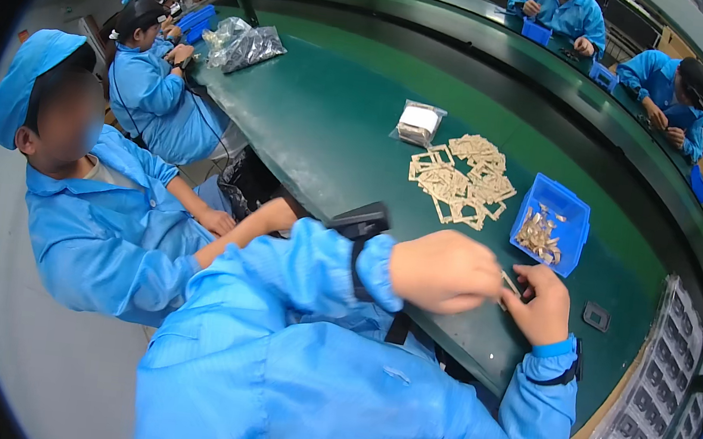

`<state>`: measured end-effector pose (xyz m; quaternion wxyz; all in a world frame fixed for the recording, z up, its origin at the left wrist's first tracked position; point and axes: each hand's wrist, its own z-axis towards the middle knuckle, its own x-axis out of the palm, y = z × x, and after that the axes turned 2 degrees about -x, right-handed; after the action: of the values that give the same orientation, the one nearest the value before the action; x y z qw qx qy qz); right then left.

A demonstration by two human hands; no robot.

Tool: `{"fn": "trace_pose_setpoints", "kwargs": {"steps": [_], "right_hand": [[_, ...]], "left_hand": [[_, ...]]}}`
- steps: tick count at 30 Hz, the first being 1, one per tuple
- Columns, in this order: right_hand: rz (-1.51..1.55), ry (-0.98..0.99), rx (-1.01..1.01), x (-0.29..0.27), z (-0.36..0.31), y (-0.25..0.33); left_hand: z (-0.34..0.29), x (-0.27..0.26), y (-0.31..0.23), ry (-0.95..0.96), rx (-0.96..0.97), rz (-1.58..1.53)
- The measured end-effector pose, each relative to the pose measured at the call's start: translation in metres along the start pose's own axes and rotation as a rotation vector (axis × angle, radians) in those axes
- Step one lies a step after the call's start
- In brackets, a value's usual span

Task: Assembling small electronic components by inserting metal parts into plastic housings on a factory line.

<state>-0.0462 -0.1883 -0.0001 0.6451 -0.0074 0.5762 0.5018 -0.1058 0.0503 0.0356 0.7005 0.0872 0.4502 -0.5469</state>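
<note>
My right hand [543,305] is closed in a pinch, thumb and fingers on a thin beige frame [507,282] of which only an edge shows. Close against it is my left hand [448,271], slightly blurred, its fingers curled together over the frame's left side. What its fingertips hold is hidden. Just beyond the hands lies a loose heap of flat beige square frames [463,180]. A blue bin [579,213] with small copper-coloured metal pieces [539,234] stands beyond my right hand. To the right, a dark square frame [596,316] lies on the green table.
Beyond the heap sits a clear bag with a white label [419,123]. A clear tray of dark square parts [652,393] lines the right edge. A person in blue [116,227] sits close at my left. More people work further off, near a large plastic bag [246,44] and blue bins.
</note>
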Motion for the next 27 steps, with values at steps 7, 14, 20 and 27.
{"fn": "trace_pose_setpoints", "kwargs": {"steps": [7,14,20,27], "right_hand": [[-0.025,0.081,-0.059,0.01,-0.003,-0.014],[-0.136,0.123,-0.009,0.003,-0.008,-0.013],[-0.16,0.138,0.031,-0.006,-0.009,-0.001],[-0.29,0.229,0.021,-0.028,-0.006,0.008]], "left_hand": [[0.082,0.04,0.056,-0.111,0.003,-0.172],[0.06,0.087,0.08,-0.206,0.087,-0.3],[0.057,0.081,0.067,-0.306,0.11,-0.489],[0.056,0.088,0.065,-0.289,0.093,-0.581]]}}
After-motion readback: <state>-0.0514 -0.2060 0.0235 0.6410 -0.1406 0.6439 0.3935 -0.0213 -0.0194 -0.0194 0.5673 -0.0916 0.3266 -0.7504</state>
